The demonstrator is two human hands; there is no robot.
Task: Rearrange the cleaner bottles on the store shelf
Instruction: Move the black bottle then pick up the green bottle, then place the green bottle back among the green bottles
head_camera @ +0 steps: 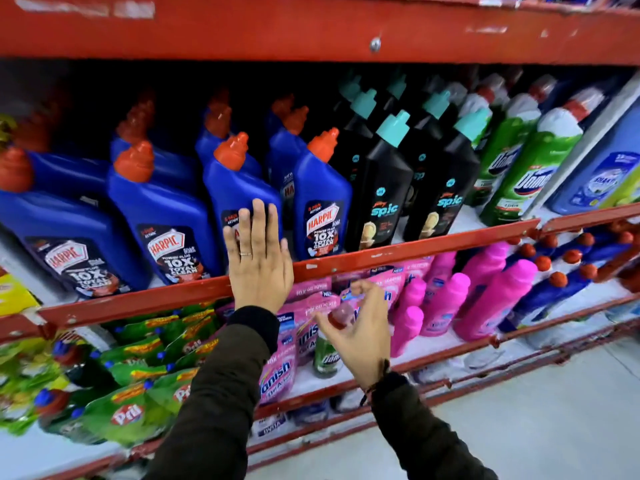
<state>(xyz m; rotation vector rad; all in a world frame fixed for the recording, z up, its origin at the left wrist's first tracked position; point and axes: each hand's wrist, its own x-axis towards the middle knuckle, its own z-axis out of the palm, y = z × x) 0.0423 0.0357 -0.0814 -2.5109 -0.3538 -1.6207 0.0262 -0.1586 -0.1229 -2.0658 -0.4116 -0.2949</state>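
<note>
Blue Harpic bottles (162, 216) with orange-red caps fill the left of the middle shelf. My left hand (259, 265) lies flat, fingers together, against the label of the third front Harpic bottle (239, 185); it grips nothing. To their right stand black Spic bottles (381, 188) with teal caps, then tall green Domex bottles (526, 178). On the shelf below, a small green Domex bottle (325, 358) stands among pink pouches. My right hand (363, 334) curls thumb and fingers around its red cap.
A red shelf rail (415, 247) runs in front of the middle row. Below are green Pril pouches (138, 393), pink Vanish pouches (277, 375), pink bottles (491, 299) and blue red-capped bottles (554, 292). Grey floor (536, 427) lies at the lower right.
</note>
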